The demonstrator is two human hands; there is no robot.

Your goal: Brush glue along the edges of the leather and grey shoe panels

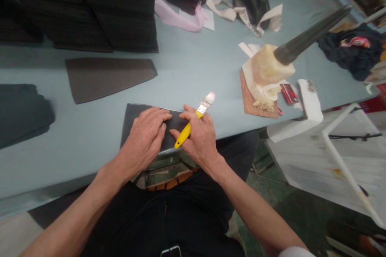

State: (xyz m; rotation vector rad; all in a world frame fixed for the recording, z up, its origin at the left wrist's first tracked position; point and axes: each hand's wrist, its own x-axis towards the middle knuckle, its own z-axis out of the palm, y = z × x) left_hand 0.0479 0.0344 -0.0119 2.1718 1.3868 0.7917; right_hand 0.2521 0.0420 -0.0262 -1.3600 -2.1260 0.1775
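A dark flat piece (128, 122) of sheet material, perhaps leather, lies at the near edge of the table. My left hand (149, 132) rests on top of it, palm down, with the fingers stretched out and the thumb apart. On the piece's right end is my right hand (200, 134), its thumb and fingertips touching the sheet. A paintbrush (184, 133) with a yellow handle is held in that hand, its pale, crusted bristles pointing away to the upper right. Part of the dark sheet is hidden under both hands.
Dark stacks (120, 8) stand at the back left, with a brown-black panel (108, 78) before them. Dark pieces (24, 114) lie at far left. On the right sits a glue-crusted container (265, 66) with a dark rod, beside a red box (289, 94). Scraps (181, 16) lie behind.
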